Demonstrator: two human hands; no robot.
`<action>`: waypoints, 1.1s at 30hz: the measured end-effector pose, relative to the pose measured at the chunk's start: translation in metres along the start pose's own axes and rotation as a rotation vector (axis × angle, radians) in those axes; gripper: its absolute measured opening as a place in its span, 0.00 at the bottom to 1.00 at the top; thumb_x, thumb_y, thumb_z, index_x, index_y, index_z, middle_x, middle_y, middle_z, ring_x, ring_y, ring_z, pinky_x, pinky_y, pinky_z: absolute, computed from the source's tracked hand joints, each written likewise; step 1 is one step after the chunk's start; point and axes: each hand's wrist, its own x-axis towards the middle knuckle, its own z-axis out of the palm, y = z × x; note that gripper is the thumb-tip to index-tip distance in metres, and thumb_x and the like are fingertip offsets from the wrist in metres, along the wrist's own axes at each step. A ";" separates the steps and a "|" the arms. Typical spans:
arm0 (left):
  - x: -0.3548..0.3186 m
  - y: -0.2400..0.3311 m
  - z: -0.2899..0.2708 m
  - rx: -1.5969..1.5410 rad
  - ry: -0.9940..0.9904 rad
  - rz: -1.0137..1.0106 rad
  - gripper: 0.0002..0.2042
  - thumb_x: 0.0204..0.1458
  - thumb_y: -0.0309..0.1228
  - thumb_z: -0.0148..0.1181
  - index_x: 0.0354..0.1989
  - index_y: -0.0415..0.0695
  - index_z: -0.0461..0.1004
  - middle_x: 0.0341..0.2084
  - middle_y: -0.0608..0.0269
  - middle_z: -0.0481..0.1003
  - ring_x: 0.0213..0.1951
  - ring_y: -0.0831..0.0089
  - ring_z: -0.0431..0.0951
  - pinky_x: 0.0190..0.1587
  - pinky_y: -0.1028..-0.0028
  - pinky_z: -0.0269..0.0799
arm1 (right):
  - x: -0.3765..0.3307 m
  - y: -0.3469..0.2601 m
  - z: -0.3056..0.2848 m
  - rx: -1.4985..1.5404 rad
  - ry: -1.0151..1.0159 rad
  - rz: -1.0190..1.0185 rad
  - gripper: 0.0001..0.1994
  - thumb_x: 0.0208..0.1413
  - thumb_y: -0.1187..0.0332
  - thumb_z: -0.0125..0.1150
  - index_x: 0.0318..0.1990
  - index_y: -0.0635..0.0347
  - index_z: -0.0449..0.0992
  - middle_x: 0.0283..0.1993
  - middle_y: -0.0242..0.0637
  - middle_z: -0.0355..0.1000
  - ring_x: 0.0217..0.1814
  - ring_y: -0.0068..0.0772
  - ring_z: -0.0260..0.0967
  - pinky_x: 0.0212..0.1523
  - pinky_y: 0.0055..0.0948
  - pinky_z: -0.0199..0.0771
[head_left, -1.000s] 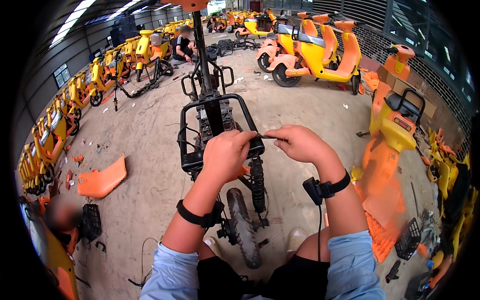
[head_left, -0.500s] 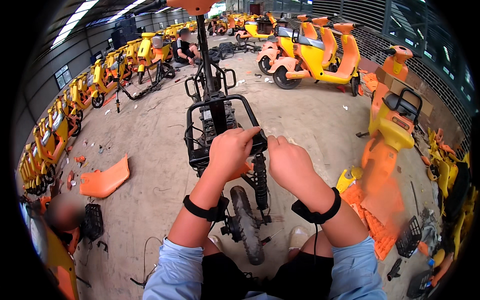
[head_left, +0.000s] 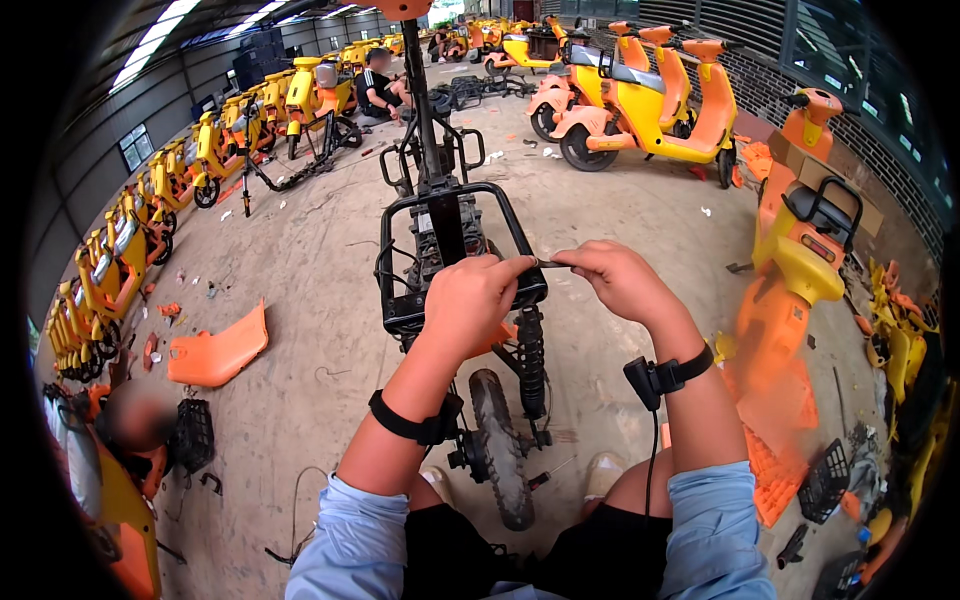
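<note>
A stripped scooter frame (head_left: 520, 232) stands before me, its black tubular rear rack at hand height. My left hand (head_left: 472, 300) is closed over the rack's near right corner. My right hand (head_left: 622, 285) is just to the right of it, thumb and finger pinched. A short thin dark strip (head_left: 553, 264) spans the gap between both hands' fingertips; whether it is a cable or a tool I cannot tell. Below hang a black coil shock absorber (head_left: 530, 362) and the worn rear wheel (head_left: 498, 450), between my feet.
An orange body panel (head_left: 220, 348) lies on the floor at left. Yellow and orange scooters (head_left: 650, 110) stand at the back right, with more in a row along the left wall. Loose panels and a black basket (head_left: 823, 482) lie at right. A person (head_left: 378, 92) sits farther back.
My right hand has moved right, away from the left, and the thin dark strip now shows between them. The left hand stays at the rack corner. The view has shifted slightly.
</note>
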 end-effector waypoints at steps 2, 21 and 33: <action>0.001 0.000 0.000 -0.001 0.013 0.012 0.13 0.56 0.27 0.66 0.48 0.57 0.86 0.25 0.65 0.79 0.32 0.61 0.83 0.33 0.60 0.79 | 0.003 0.006 0.004 -0.063 0.025 -0.056 0.21 0.59 0.80 0.58 0.56 0.48 0.85 0.41 0.39 0.79 0.48 0.48 0.76 0.52 0.45 0.76; 0.000 0.001 -0.001 0.001 0.018 0.021 0.14 0.55 0.27 0.65 0.49 0.55 0.86 0.28 0.64 0.82 0.33 0.60 0.84 0.34 0.60 0.81 | 0.008 0.006 0.018 -0.272 0.153 -0.100 0.23 0.55 0.82 0.58 0.54 0.47 0.86 0.47 0.34 0.81 0.57 0.43 0.76 0.62 0.45 0.72; 0.000 0.000 -0.001 -0.014 -0.004 0.011 0.13 0.55 0.26 0.65 0.48 0.53 0.86 0.29 0.63 0.83 0.34 0.59 0.85 0.36 0.60 0.82 | 0.009 -0.032 0.022 -0.404 0.002 0.076 0.09 0.60 0.66 0.69 0.46 0.54 0.81 0.43 0.39 0.80 0.55 0.48 0.76 0.59 0.46 0.74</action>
